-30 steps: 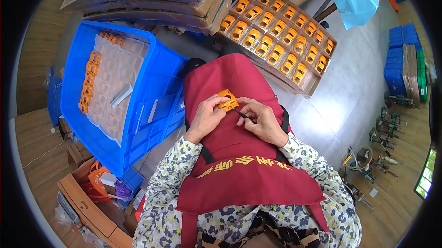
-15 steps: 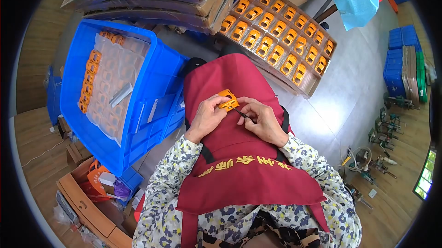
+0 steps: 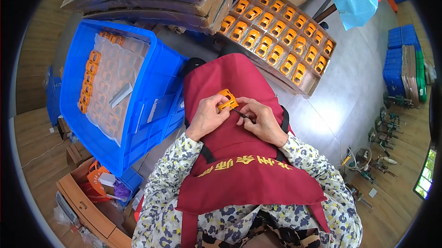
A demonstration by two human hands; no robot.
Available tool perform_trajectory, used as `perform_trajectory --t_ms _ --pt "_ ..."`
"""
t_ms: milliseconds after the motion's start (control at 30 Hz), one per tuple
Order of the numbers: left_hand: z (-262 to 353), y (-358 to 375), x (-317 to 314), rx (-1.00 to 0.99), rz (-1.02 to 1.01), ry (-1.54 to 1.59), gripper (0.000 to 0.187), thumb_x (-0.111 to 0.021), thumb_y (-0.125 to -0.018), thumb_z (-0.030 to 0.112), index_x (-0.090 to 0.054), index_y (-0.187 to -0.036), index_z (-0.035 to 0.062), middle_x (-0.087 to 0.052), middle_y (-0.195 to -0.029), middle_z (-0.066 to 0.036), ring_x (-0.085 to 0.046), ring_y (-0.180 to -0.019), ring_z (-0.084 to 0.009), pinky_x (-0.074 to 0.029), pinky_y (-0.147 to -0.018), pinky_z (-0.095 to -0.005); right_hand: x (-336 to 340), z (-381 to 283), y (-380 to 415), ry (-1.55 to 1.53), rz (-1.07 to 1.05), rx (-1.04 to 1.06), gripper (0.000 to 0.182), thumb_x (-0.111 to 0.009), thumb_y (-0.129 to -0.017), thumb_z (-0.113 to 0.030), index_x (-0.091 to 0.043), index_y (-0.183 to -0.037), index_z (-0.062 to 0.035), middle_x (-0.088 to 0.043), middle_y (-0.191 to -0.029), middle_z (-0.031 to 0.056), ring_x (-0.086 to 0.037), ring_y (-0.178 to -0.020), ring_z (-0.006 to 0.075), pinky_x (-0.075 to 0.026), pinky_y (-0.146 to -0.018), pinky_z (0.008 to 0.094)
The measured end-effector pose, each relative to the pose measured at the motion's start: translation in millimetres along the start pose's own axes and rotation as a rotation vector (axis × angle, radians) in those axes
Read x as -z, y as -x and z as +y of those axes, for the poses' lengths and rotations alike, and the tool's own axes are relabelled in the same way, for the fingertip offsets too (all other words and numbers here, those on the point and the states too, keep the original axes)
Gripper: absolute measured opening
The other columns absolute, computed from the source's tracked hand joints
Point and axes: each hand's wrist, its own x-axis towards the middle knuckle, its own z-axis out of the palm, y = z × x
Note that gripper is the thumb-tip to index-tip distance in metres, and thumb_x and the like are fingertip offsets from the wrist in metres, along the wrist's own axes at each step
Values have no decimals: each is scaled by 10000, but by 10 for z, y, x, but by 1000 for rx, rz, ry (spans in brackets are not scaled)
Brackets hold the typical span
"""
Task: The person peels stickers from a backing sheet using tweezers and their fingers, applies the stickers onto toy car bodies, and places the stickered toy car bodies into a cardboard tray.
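Over the dark red apron (image 3: 232,75) on my lap, my left hand (image 3: 207,116) pinches a small orange toy car body (image 3: 227,99) between thumb and fingers. My right hand (image 3: 263,121) is closed around a thin, dark, pen-like tool (image 3: 243,115). The tool's tip meets the near right end of the car; its exact kind is too small to make out. My left fingers cover the lower left part of the car.
A blue bin (image 3: 159,59) on the left holds several orange car bodies under translucent sheeting. Ahead, a divided cardboard tray (image 3: 309,87) carries rows of orange cars. Stacked cardboard trays (image 3: 193,6) rise above the bin. An open drawer (image 3: 87,206) sits at lower left.
The car has turned slightly in my left fingers, and my left hand has shifted a little. My right hand keeps the tool at the car's end.
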Motion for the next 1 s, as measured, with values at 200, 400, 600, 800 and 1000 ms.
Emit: perform_trajectory --t_ms 200,400,600,800,1000 --pt "-52 -54 -2 -290 60 -206 136 -609 -803 92 -543 -829 -24 -575 -683 -140 -569 -553 -250 -427 -517 -358 2 21 0 -10 -1 14 193 -483 -777 156 -554 -941 84 -456 -1334 160 -657 -822 124 -518 -715 239" --pt "9 0 50 -265 39 -220 146 -612 -797 97 -530 -826 -20 -580 -724 -172 -580 -614 -341 -443 -545 -388 67 37 56 -146 132 -70 195 -476 -836 85 -521 -1024 60 -575 -1129 134 -640 -769 113 -487 -649 215" --pt "256 -36 -32 -447 -36 -281 151 -639 -796 85 -534 -849 -10 -578 -753 -168 -580 -655 -341 -462 -584 -395 143 159 72 -318 281 -55 200 -533 -874 1 -474 -1057 60 -626 -834 113 -628 -690 118 -496 -604 254" --pt "497 -201 -209 -658 -111 -464 161 -649 -794 88 -541 -881 7 -561 -804 -152 -584 -749 -326 -486 -633 -387 348 2 80 -97 354 -208 311 -670 -827 -204 -535 -951 47 -596 -639 104 -588 -581 122 -451 -512 288" --pt "700 -507 -475 -805 -191 -717 151 -645 -795 113 -539 -861 27 -534 -768 -122 -589 -755 -295 -505 -609 -372 653 225 131 55 558 -179 293 -726 -784 -216 -552 -824 16 -563 -636 37 -535 -580 88 -429 -494 275"
